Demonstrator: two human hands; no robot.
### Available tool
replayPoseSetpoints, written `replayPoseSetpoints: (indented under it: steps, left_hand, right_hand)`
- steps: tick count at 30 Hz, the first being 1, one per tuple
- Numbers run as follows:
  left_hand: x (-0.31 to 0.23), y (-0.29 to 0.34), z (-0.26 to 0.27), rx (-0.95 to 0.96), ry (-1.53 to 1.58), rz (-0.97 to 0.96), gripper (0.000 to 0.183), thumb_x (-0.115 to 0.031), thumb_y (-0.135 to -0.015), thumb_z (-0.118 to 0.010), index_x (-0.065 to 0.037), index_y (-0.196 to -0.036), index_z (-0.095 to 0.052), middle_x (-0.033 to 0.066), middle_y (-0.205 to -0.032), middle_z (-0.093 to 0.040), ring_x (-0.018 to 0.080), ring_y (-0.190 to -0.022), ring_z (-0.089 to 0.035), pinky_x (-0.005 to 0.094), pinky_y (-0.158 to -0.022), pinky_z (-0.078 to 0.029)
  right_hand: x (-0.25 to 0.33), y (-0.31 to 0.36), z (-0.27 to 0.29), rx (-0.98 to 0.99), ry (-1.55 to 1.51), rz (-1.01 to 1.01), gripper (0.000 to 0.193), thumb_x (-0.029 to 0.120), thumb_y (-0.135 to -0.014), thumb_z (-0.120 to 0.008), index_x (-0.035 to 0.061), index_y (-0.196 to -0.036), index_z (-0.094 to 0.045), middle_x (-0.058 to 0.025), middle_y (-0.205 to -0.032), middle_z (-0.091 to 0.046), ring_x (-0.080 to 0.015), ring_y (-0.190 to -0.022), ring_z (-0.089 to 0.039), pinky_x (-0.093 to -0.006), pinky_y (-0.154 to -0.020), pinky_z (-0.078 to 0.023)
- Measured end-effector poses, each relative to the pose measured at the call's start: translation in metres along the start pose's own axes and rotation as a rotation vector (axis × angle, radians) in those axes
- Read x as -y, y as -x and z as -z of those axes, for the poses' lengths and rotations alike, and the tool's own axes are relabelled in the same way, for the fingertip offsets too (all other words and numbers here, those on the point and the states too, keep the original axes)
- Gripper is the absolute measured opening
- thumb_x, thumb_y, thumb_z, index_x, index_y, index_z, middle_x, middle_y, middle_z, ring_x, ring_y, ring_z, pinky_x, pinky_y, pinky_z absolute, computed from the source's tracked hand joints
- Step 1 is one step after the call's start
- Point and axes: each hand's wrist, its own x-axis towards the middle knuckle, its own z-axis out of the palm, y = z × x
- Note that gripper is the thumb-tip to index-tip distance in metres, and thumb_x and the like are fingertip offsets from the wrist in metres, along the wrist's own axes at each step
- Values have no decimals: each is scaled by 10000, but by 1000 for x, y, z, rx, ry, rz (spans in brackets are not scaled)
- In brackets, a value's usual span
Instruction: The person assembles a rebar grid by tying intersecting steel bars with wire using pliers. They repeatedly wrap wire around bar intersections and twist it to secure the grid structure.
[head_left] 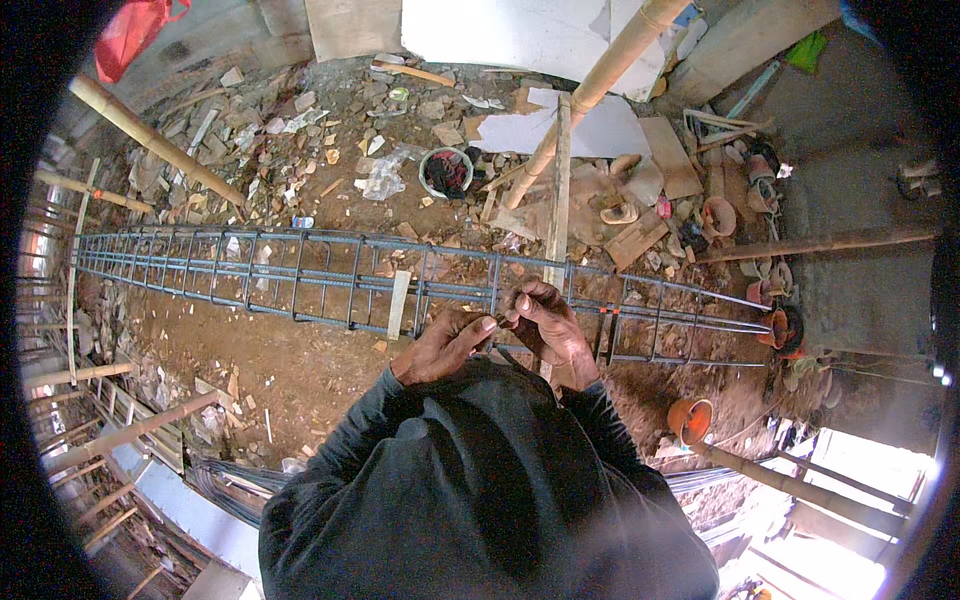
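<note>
The rebar cage point(330, 280) is a long, narrow frame of dark steel bars tied with square stirrups, lying across the dirt floor point(290, 365) from nine o'clock toward three o'clock. Both hands meet at its near side, at the centre of the view. The left hand point(445, 343) has its grip pinched shut on something thin, too small to identify, while the right hand point(548, 322) curls closed just beside it, its contents hidden.

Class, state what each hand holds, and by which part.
Both hands, left hand and right hand, pinch something thin at the long grey steel rebar cage; too small to identify.
</note>
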Motion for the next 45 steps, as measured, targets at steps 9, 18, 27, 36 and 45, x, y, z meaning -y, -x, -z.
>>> replayPoseSetpoints:
  steps: [9,18,27,36,45]
  left_hand:
    - [-37,-14,-32,-23,115,21,504,-426,-1106,-432,-51,-776,-501,-25,-674,-411,101,-636,-389,308,-578,-344]
    - [-71,-19,-44,-199,24,-58,395,-381,-1109,-451,-41,-920,-519,-9,-804,-443,104,-741,-412,286,-678,-394]
    - [-74,-14,-32,335,707,180,280,-297,-1024,-622,-37,-1125,-598,-18,-750,-485,90,-638,-486,246,-441,-471]
    - [-67,-18,-41,392,1185,462,297,-311,-1039,-595,-57,-1194,-584,-67,-695,-384,34,-562,-336,181,-434,-258]
    - [-68,-35,-47,199,802,299,217,-324,-1065,-536,-129,-1139,-595,-75,-695,-340,50,-579,-312,227,-509,-247]
  right_hand:
    - [22,2,-16,-106,92,182,193,221,-931,-774,58,-999,-695,-86,-924,-740,-207,-851,-706,-362,-820,-564]
    - [57,-16,-47,-313,265,544,165,230,-981,-702,67,-998,-679,-34,-883,-693,-139,-817,-640,-337,-806,-530]
    - [116,-19,-57,-253,-68,700,189,243,-967,-731,123,-1071,-628,5,-866,-597,-115,-714,-580,-264,-574,-457]
    - [149,-32,-64,-415,254,957,224,229,-968,-729,71,-1102,-642,26,-847,-587,-47,-637,-446,-197,-502,-317]
    - [148,-50,-65,-632,660,1192,126,134,-996,-653,33,-1062,-691,-17,-983,-660,-81,-782,-575,-226,-591,-470]
